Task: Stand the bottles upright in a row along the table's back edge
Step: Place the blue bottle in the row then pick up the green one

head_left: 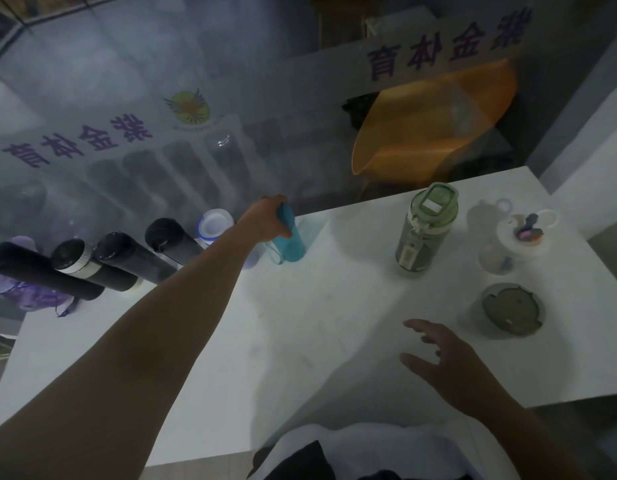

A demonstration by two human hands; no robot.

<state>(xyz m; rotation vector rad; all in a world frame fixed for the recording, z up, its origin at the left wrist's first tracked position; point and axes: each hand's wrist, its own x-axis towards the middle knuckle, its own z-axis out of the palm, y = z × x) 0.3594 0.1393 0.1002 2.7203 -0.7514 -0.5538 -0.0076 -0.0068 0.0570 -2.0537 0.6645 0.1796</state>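
My left hand (270,216) grips the top of a teal bottle (290,245) that stands upright at the back edge of the white table (300,323). To its left a row stands along that edge: several black flasks (127,256) and a clear bottle with a white-and-blue cap (213,225). A purple bottle (26,292) is at the far left, behind them. A green-lidded bottle (426,230) stands upright to the right, further from the row. My right hand (449,365) hovers over the table's front right, fingers spread, holding nothing.
A clear bottle with a white lid and coloured bits on top (518,240) and a clear container with an olive lid (511,311) stand at the table's right. A glass wall with purple lettering rises behind the table. An orange chair (435,123) shows through it.
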